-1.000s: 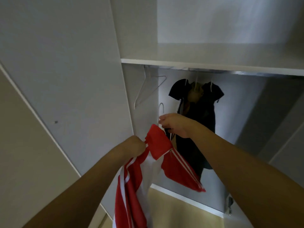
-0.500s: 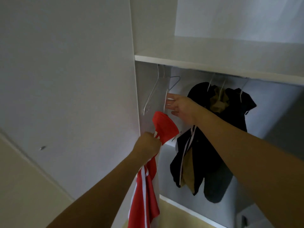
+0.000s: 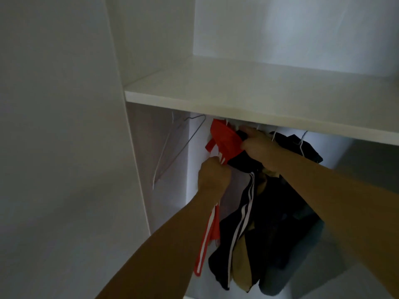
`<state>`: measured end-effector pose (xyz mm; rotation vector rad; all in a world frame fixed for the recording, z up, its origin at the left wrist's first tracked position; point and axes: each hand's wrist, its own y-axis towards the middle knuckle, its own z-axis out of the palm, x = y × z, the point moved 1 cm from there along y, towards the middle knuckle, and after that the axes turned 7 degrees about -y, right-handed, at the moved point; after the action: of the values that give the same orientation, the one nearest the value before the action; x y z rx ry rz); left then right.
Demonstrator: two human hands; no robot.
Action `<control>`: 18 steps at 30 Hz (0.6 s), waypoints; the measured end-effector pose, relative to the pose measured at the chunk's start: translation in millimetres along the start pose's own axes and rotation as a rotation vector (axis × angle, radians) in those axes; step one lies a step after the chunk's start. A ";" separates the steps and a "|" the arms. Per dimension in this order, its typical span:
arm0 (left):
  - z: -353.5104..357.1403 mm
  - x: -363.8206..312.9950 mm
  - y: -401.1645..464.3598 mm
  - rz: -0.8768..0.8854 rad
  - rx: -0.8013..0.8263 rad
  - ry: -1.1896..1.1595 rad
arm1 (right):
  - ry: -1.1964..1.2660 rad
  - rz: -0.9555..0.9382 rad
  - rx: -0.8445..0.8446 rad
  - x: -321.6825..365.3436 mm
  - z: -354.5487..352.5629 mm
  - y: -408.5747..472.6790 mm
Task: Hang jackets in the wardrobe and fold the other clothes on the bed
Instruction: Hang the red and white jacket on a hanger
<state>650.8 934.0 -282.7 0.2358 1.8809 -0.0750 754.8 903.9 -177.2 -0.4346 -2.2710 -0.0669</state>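
Observation:
A red jacket with white stripes [image 3: 224, 140] hangs high in the wardrobe, its top just under the shelf [image 3: 237, 91], on a white hanger whose hook is hidden by the shelf edge. My left hand [image 3: 212, 175] grips the jacket's front edge below the shoulder. My right hand [image 3: 257, 145] holds the jacket's right shoulder beside the dark clothes. A red sleeve [image 3: 207, 238] dangles under my left forearm.
Dark jackets with white stripes [image 3: 269, 223] and a tan garment hang on white hangers right of the red one. Two bare wire hangers [image 3: 172, 152] hang at the far left against the wardrobe's side wall [image 3: 138, 160]. The open door panel [image 3: 60, 126] fills the left.
Both hands lifted the red jacket from chest height up under the shelf, next to the dark jackets. My right hand moved from the hanger hook to the jacket's shoulder. The camera came closer.

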 end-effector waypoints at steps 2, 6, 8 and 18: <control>16.9 -1.4 18.1 -0.031 0.011 -0.038 | -0.086 0.013 -0.041 -14.4 -3.8 1.6; 40.3 5.5 42.0 -0.137 0.170 0.025 | -0.229 0.068 -0.060 -47.3 -9.4 6.3; 46.8 12.7 46.9 -0.202 0.234 0.093 | -0.248 0.060 -0.048 -61.4 -13.6 1.9; 43.4 -20.2 -37.3 0.178 0.154 0.822 | -0.390 -0.081 -0.175 -113.4 -42.0 -80.0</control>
<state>689.9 887.7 -279.9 0.6068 2.6610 0.0028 828.3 788.2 -224.7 -0.4790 -2.6790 -0.2422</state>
